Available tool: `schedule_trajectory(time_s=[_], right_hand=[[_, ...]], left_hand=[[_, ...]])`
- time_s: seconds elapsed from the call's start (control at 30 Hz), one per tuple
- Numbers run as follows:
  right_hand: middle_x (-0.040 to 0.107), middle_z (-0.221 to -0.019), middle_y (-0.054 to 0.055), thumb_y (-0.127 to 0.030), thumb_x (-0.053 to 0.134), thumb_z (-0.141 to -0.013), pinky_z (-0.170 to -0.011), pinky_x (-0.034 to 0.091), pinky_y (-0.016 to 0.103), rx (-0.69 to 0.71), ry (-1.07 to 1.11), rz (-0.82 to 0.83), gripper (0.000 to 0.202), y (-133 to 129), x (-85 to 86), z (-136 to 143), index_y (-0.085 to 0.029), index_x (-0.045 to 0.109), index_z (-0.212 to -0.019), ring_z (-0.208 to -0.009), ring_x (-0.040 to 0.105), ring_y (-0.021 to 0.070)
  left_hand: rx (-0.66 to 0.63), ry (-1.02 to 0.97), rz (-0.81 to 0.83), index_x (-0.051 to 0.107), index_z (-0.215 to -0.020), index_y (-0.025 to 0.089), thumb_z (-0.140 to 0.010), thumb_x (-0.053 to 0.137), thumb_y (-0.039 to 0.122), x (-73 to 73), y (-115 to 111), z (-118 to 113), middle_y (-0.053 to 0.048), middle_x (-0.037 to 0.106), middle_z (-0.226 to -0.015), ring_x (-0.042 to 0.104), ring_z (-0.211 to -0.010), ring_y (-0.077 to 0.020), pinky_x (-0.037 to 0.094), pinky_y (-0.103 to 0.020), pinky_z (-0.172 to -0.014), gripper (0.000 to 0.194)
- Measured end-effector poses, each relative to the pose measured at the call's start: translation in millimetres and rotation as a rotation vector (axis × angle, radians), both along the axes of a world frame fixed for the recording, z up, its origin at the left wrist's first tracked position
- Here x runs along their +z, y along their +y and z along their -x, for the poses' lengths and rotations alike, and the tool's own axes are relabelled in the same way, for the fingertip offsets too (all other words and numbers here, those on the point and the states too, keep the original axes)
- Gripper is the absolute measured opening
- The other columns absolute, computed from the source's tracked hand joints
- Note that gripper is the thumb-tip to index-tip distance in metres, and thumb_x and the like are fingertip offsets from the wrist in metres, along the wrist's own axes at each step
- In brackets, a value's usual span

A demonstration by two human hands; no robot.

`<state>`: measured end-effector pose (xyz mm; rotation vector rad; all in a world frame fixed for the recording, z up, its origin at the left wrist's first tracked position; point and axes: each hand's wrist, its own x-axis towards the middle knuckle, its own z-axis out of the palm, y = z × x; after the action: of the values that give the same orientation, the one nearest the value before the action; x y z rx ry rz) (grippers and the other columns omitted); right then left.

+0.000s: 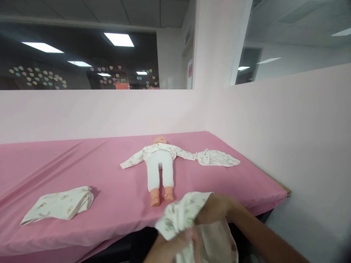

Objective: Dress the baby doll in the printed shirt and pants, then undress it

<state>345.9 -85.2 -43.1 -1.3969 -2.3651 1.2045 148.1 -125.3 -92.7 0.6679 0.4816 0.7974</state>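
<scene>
At the front edge of the bed, both my hands are on a white printed baby garment (pixel 181 212), bunched up and partly blurred. My left hand (pixel 182 243) is closed on its lower part. The fingers of my right hand (pixel 211 208) go under or into the cloth, so they are mostly hidden. A baby doll (pixel 160 160) lies on its back beyond my hands, feet toward me. It wears white trousers (pixel 153 170) and a printed top (pixel 134 159) with both sleeves spread out sideways.
A pink sheet (pixel 115 204) covers the bed. A folded printed cloth (pixel 60 204) lies at the left, and another folded printed garment (pixel 218 158) lies by the doll's sleeve at the right. Pale walls (pixel 109 113) with windows border the back and right.
</scene>
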Motion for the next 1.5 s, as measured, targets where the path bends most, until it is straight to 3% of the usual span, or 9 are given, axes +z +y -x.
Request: schedule_trajectory(time_s=[0.1,0.17,0.3,0.43,0.63,0.87,1.17,1.33,1.5], right_hand=[[0.058,-0.125,0.003,-0.042,0.057,-0.086,-0.098,0.046,0.022,0.097,0.198,0.25,0.044,1.8,17.6,8.8,-0.024,0.06,-0.125,-0.115,0.056,0.0142],[0.057,-0.126,0.005,-0.048,0.055,-0.086,-0.099,0.045,0.027,0.013,0.237,0.174,0.047,9.3,20.2,14.1,-0.021,0.059,-0.124,-0.117,0.055,0.0162],[0.056,-0.125,0.006,-0.044,0.047,-0.09,-0.099,0.045,0.033,-0.15,0.135,-0.175,0.042,38.7,6.1,32.0,-0.021,0.057,-0.125,-0.115,0.054,0.019],[0.047,-0.135,0.006,-0.019,0.044,-0.086,-0.106,0.037,0.038,0.017,-0.097,-0.512,0.042,72.2,-11.4,57.4,-0.025,0.057,-0.126,-0.125,0.044,0.0213],[0.017,-0.154,0.005,-0.008,0.053,-0.072,-0.112,0.027,0.046,0.301,-0.465,-0.45,0.065,106.0,-18.9,93.8,-0.036,0.054,-0.13,-0.143,0.017,0.0289],[0.017,-0.153,0.006,-0.014,0.06,-0.076,-0.116,0.009,0.052,0.402,-0.635,-0.57,0.04,118.9,-25.1,121.0,-0.026,0.065,-0.113,-0.145,0.0,0.0324],[0.015,-0.154,0.005,-0.023,0.054,-0.079,-0.112,0.01,0.06,0.382,-0.459,-0.513,0.044,119.0,11.9,99.7,-0.031,0.057,-0.123,-0.144,0.009,0.0342],[0.039,-0.139,0.008,-0.023,0.054,-0.081,-0.106,0.03,0.05,0.36,-0.315,-0.577,0.031,121.9,13.2,99.1,-0.024,0.063,-0.111,-0.129,0.037,0.0289],[0.052,-0.12,0.009,-0.015,0.051,-0.08,-0.102,0.035,0.04,0.302,-0.115,-0.555,0.021,117.0,11.1,96.2,-0.018,0.066,-0.095,-0.117,0.045,0.0232]], left_hand=[[0.347,-0.035,0.161,0.066,-0.081,0.016,-0.076,0.073,0.029,9.2,11.7,32.6,-0.005,0.067,-0.071,0.068,-0.078,-0.023,0.055,-0.032,-0.073,0.016],[0.461,-0.035,0.22,0.065,-0.083,0.017,-0.082,0.066,0.024,9.2,18.3,47.9,-0.005,0.069,-0.077,0.068,-0.079,-0.0207,0.056,-0.03,-0.072,0.008],[0.45,-0.043,0.334,0.064,-0.085,0.014,-0.085,0.06,0.016,-5.7,24.0,51.6,-0.005,0.068,-0.075,0.069,-0.07,-0.0176,0.056,-0.026,-0.065,0.004],[0.446,-0.107,0.397,0.059,-0.082,0.014,-0.084,0.061,0.013,-18.4,27.7,39.3,-0.001,0.062,-0.066,0.065,-0.057,-0.0121,0.054,-0.022,-0.058,0.004],[0.483,-0.138,0.374,0.057,-0.086,0.015,-0.085,0.06,0.013,-14.2,36.6,36.0,0.002,0.06,-0.065,0.062,-0.053,-0.0093,0.053,-0.019,-0.055,0.004],[0.456,-0.089,0.388,0.06,-0.101,0.014,-0.087,0.057,0.013,-13.1,45.9,43.3,-0.001,0.065,-0.075,0.066,-0.058,-0.0107,0.056,-0.021,-0.059,0.014],[0.46,-0.059,0.242,0.062,-0.108,0.013,-0.087,0.062,0.016,-4.9,51.7,53.9,-0.003,0.067,-0.081,0.068,-0.07,-0.0129,0.056,-0.02,-0.062,0.021],[0.453,-0.055,0.09,0.063,-0.114,0.015,-0.085,0.066,0.02,15.0,57.7,46.1,-0.005,0.07,-0.09,0.07,-0.079,-0.0157,0.058,-0.023,-0.072,0.029],[0.471,-0.105,0.029,0.063,-0.117,0.017,-0.087,0.064,0.018,18.3,73.2,43.4,-0.005,0.071,-0.095,0.07,-0.082,-0.0148,0.058,-0.023,-0.075,0.03]])
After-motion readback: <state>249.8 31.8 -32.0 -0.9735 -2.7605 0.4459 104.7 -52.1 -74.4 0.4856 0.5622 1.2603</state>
